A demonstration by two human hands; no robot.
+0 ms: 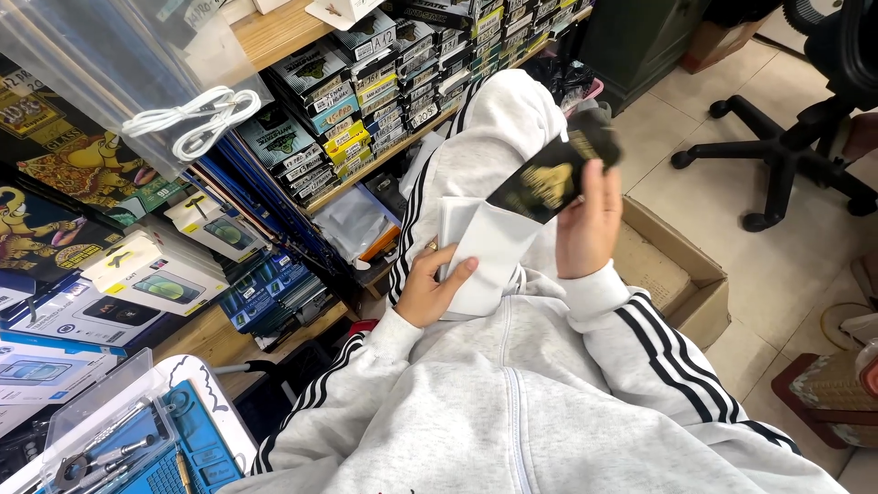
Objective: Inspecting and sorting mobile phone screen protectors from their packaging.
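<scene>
Right now the flat black rectangular package with gold print (554, 176) sits partly tucked into the open top of a white paper-like sleeve (489, 247), its long axis slanting up and to the right, so that its free upper end stands clear above the sleeve's mouth. The right hand (588, 227) is the one on it, fingers wrapped along the package's right edge and closed on it, lying just to the right of the sleeve. The left hand (430, 285) grips the sleeve from the lower left, thumb laid across its front face, a ring on one finger; the sleeve's long axis runs nearly upright, tilted the same way as the package. Both things are held over the lap of a grey striped tracksuit (512, 402), above a raised knee. To the right, on the tiled floor, stands an open brown cardboard box (681, 274). To the left, wooden shelves (274, 32) carry rows of small boxed packages, and a blue work mat with tools (187, 453) lies at the lower left.
</scene>
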